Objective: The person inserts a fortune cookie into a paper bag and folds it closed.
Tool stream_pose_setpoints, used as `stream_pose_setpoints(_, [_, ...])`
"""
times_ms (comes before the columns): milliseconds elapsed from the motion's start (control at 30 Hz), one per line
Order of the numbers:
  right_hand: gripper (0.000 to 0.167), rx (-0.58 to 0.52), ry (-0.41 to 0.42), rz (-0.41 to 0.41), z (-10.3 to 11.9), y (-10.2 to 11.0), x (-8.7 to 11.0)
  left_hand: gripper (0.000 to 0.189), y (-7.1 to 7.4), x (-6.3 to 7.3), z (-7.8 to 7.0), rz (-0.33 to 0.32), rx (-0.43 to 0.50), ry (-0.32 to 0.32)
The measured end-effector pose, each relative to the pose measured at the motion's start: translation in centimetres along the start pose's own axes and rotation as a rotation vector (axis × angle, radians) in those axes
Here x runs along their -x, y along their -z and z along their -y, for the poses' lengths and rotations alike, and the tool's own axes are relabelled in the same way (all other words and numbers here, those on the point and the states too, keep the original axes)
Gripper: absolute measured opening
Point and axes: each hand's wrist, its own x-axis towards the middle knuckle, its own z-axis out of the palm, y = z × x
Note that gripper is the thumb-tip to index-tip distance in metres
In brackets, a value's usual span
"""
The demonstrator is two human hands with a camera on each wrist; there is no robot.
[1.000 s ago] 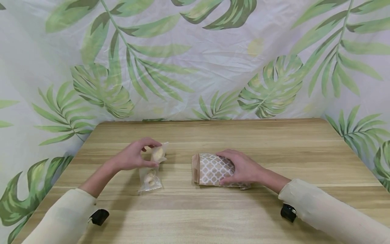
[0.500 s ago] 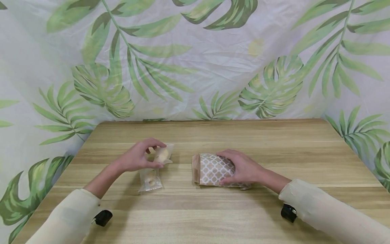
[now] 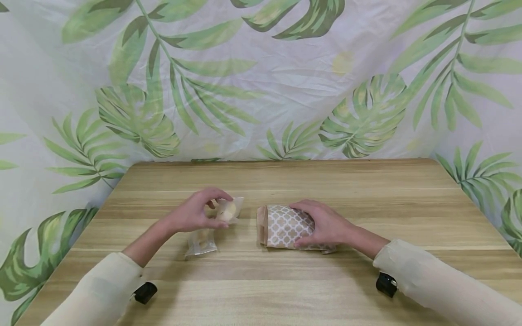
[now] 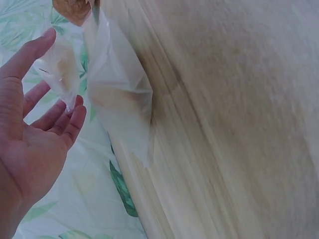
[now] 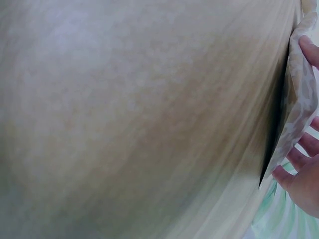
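Head view: The left hand (image 3: pixel 200 215) pinches the wrapped packet (image 3: pixel 229 210) between thumb and fingers; both have shifted rightward within the last second, narrowing the gap to the patterned bag (image 3: pixel 283 226). The right hand (image 3: pixel 326 222) grasps the bag, which is unmoved on the tabletop (image 3: pixel 285 290). The second packet (image 3: pixel 202 246) lies partly hidden behind the left hand.

Left wrist view: Thumb and fingers retain the wrapped packet.

Right wrist view: Thumb and fingers grip the bag.

Assessment: packet and bag appear to be converging; a gap remains
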Motion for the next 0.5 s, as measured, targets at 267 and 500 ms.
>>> stream_pose_setpoints(267, [0.094,0.001,-0.008,0.006,0.0,0.0,0.0,0.056,-0.9,-0.5,-0.2,0.021,-0.006,-0.007])
stream_pose_setpoints(500, [0.095,-0.001,-0.015,0.009,0.0,0.0,0.0,0.057,-1.5,-0.7,-0.6,0.045,-0.027,-0.012])
